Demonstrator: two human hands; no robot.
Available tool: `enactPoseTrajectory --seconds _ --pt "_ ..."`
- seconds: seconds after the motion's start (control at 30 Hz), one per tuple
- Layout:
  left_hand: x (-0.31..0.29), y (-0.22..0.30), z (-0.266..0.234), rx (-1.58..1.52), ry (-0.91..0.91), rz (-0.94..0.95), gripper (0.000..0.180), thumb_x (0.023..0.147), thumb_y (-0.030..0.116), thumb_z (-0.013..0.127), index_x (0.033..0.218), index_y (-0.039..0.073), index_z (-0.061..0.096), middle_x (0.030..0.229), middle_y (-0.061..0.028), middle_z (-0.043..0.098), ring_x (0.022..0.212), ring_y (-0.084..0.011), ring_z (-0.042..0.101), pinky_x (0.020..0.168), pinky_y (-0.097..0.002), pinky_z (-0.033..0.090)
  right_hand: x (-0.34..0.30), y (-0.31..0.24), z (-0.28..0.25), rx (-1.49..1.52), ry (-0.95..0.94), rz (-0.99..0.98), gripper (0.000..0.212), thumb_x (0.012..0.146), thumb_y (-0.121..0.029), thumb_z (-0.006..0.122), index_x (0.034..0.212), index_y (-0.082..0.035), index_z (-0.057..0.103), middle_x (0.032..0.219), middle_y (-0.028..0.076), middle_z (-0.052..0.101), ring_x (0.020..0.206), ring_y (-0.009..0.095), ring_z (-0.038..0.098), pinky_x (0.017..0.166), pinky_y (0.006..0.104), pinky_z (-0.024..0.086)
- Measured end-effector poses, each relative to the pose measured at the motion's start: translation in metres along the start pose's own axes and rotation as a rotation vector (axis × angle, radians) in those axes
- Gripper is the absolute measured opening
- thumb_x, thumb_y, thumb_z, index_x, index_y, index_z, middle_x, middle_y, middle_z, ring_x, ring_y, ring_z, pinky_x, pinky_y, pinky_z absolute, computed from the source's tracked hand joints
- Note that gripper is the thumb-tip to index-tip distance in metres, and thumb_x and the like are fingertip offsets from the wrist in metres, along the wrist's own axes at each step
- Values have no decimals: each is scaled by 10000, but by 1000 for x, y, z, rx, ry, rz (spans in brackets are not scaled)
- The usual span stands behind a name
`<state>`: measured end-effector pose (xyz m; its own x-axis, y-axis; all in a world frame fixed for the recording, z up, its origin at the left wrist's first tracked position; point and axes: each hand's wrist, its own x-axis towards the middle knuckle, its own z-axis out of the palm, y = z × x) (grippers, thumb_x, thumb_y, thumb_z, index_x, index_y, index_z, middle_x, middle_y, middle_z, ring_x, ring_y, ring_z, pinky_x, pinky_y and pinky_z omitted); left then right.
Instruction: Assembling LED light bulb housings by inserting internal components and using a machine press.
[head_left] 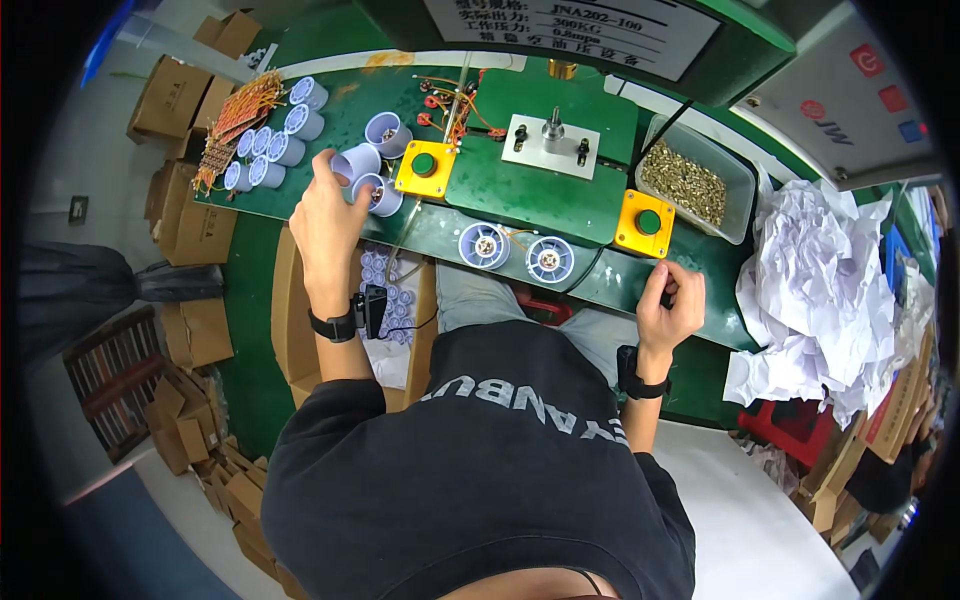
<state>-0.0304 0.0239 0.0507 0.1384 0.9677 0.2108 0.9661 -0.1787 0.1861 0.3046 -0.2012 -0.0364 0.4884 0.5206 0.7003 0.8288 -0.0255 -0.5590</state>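
Note:
At the left of the green bench, my left hand [327, 212] has its thumb and fingers round a pale lavender plastic cup [357, 162], which is tilted. Two similar cups stand beside it: one [387, 134] behind and another [384, 200] in front, with small parts inside. My right hand [673, 310] is at the bench's front edge, fingers curled together; whatever they may hold is hidden. Just beyond it sits a yellow box with a green push button [648, 222]. Two round lavender pieces with metal centres [484, 246] [549, 260] lie at the front edge between my hands.
A green press with a metal plate [550, 147] stands in the middle, another yellow button box [425, 169] at its left. Brass parts fill a clear bin [742, 210]. Crumpled paper [815, 270] is at right. Capped cups [285, 149] and wired parts [250, 105] lie left; a carton [297, 320] is below.

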Motion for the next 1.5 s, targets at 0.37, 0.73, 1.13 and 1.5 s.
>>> enactPoseTrajectory --seconds 0.37,0.73,1.13,1.5 --pt "48 -3 10 65 -191 331 506 862 183 715 1358 179 615 986 -228 719 921 -440 681 801 -537 548 2 3 -4 -5 5 -16 101 798 21 742 834 -46 676 742 84 652 615 239 588 553 337 465" --pt "53 -3 13 9 -176 369 200 906 143 677 1081 82 751 954 -180 714 825 -376 693 713 -474 538 5 0 -14 38 57 23 110 755 26 752 809 -44 685 698 72 636 602 250 586 542 348 468" --pt "130 -4 -55 203 183 528 191 914 207 673 1069 128 749 995 -140 713 940 -373 677 775 -478 544 8 -3 -8 56 6 -24 106 782 44 734 821 -31 671 709 86 622 607 257 572 552 347 448" --pt "288 100 -81 -18 224 883 272 933 242 652 1114 49 717 1013 -178 711 987 -366 686 795 -489 546 -1 -1 -9 -102 62 13 105 764 19 743 792 -49 668 689 65 613 581 238 573 522 350 451"
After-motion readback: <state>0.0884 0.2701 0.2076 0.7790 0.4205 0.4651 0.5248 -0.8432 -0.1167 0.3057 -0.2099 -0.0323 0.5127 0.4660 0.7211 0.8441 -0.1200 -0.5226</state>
